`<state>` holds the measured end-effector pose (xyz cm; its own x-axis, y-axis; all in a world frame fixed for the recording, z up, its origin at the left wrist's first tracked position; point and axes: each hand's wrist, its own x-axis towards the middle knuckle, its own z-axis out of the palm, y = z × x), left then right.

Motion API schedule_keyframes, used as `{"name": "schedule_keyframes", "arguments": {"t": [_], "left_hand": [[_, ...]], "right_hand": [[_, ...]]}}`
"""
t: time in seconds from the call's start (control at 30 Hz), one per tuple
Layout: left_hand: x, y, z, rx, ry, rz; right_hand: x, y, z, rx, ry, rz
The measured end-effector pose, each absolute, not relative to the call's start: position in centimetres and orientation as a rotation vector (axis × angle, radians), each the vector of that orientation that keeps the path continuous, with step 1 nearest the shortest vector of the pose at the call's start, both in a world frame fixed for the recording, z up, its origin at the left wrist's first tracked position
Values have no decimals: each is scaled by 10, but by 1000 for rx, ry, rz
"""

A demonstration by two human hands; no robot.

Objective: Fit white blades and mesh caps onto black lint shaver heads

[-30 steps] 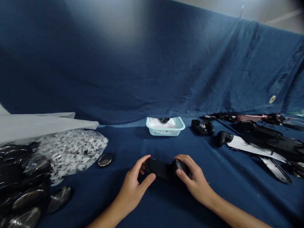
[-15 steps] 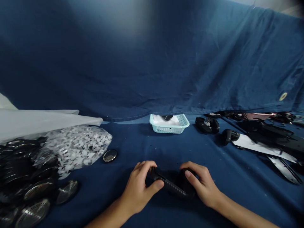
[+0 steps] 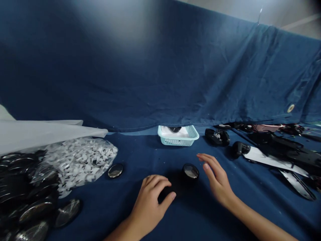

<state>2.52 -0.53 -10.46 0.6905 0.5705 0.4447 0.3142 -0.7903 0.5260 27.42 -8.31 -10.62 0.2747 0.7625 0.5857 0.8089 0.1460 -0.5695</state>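
A black part lies on the blue cloth between my hands, dark and hard to make out, with a round cap with a shiny mesh face at its right end. My left hand is curled round the left end of the black part, thumb toward me. My right hand is off to the right of the round cap, fingers apart, holding nothing. Another round mesh-faced cap rests on the cloth, beyond my left hand and to its left.
At the left are a clear bag of white pieces and piled black round parts. A light blue basket stands at the back beneath a hanging blue curtain. Black and white parts lie at the right.
My right hand has let go of the black part and opened to its right. The part has turned, so its round mesh face now shows. The view has tilted up slightly.
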Motion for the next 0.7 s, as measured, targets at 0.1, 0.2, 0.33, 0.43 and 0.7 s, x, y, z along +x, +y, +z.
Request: {"name": "schedule_keyframes", "arguments": {"t": [0.1,0.2,0.33,0.43,0.7], "left_hand": [[22,-15,-103,2597,354,979],[22,-22,-109,2665,141,1192],[24,-19,-118,2674,197,1302],[25,-12,-122,2701,225,1340],[30,-6,-129,2782,201,1511]], "right_hand": [[287,-54,-89,-1700,-1470,-161],[299,-4,-65,-1831,-1501,-185],[309,72,-42,-2126,-1564,-184],[311,113,-40,-2333,-1643,-126],[316,155,-57,-2580,-1758,-144]]}}
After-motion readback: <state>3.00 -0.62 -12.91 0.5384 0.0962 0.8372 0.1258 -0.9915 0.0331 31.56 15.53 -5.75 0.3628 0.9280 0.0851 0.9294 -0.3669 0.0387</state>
